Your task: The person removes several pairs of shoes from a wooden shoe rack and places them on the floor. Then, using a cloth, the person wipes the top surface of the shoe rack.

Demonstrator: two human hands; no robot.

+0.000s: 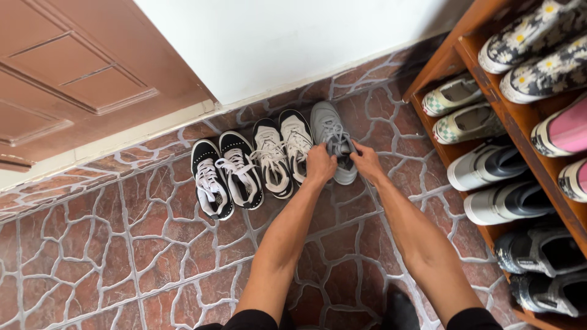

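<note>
While both hands gripped the grey sneaker (330,137) at the row's right end, left hand (320,164) and right hand (367,160) fingers pinched its sides; four black-white sneakers (244,168) were lined up, its mate not placed.

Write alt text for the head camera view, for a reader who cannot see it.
Seen from above, a person's left hand and right hand grip a grey sneaker at the end of a row of shoes against a white wall. Beside it stand two black-and-white pairs on a reddish stone-pattern floor. A wooden shoe rack on the right holds more shoes.
</note>
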